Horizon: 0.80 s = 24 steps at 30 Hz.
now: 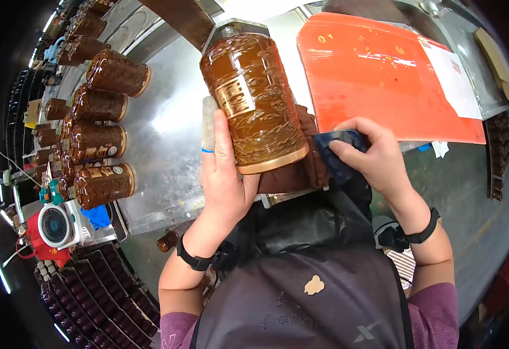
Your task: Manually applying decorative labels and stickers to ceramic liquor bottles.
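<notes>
A large amber bottle (254,104) with a rippled surface, a gold label and a gold band round its base is tilted in front of me. My left hand (226,180) is closed round its lower left side, with a pale sleeve (208,123) on one finger. To the right of the bottle, my right hand (376,157) pinches a folded dark blue cloth (340,152) between thumb and fingers. The cloth is close to the bottle's base; whether they touch I cannot tell. A brown cloth (318,166) lies behind and below the base.
Several similar bottles (104,139) lie in a row on the metal table (164,148) at left. An orange sheet (376,75) with a white paper (451,81) on it covers the right side. A small fan (55,225) and stacked dark racks (97,291) are at lower left.
</notes>
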Motion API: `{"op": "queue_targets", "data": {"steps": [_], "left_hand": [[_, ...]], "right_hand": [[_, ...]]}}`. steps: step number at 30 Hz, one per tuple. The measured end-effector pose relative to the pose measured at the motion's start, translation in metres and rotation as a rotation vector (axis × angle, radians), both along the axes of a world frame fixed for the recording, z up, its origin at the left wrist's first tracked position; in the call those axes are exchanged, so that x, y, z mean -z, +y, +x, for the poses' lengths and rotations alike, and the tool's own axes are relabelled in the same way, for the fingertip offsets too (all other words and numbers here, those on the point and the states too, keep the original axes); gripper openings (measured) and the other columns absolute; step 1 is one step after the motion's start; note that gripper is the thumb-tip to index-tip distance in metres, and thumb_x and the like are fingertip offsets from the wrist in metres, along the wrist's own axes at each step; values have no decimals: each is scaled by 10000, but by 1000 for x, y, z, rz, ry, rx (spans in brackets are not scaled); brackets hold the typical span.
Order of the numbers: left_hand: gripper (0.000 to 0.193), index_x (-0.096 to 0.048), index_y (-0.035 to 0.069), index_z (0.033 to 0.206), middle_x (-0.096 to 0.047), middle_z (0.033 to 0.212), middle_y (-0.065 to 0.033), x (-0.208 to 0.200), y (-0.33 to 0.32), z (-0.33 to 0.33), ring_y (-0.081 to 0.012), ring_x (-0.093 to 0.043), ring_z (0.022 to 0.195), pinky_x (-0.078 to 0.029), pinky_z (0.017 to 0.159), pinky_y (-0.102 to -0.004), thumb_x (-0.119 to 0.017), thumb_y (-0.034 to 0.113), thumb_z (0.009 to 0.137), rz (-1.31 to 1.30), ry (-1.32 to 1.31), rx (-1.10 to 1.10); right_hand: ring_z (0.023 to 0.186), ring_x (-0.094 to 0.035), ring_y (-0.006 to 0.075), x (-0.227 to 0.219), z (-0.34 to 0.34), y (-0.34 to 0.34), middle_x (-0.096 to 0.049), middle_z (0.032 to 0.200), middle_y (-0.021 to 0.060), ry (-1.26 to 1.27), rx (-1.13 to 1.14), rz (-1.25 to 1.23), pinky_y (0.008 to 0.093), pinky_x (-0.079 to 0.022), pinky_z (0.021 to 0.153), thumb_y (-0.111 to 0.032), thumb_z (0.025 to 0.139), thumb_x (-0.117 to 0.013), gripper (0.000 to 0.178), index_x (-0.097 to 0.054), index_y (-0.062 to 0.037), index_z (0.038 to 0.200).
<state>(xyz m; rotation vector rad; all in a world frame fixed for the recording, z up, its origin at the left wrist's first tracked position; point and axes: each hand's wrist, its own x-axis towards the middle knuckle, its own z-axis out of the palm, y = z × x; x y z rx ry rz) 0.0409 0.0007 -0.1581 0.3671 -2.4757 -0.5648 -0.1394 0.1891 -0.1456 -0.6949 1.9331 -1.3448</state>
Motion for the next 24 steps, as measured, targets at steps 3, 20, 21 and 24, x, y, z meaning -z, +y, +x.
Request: {"op": "queue_targets", "data": {"steps": [3,20,21,24], "left_hand": [[880,-271,-41,1528,-385,1490,-297,-6,6,0,-482,-339,1404,-300,1140,-504,-763,154,825,-39,17,-28],[833,-302,-59,1498,-406,1475,-292,1,3,11,-464,-403,1361,-337,1119,-499,-755,175,840,33,-19,22],[812,-401,-49,1460,-462,1433,-297,-1,4,15,-463,-441,1341,-384,1095,-502,-805,131,779,6,-22,2],[554,-607,-48,1284,-624,1259,-246,-14,3,36,-425,-574,1212,-472,1020,-477,-789,92,780,-143,44,218]], "right_hand": [[742,-582,37,-26,9,-5,-656,840,-22,-104,24,-120,222,-497,689,-73,852,-734,178,-675,-2,1005],[784,-609,18,-21,-17,3,-675,880,-18,-299,98,-188,186,-501,689,-73,918,-695,181,-653,-4,1080],[797,-604,11,-24,-17,4,-675,893,-18,-327,80,-169,177,-492,710,-80,943,-667,197,-637,-4,1122],[838,-610,32,-21,-19,9,-677,918,-9,-347,8,-109,194,-493,755,-100,969,-637,200,-627,8,1137]]}}
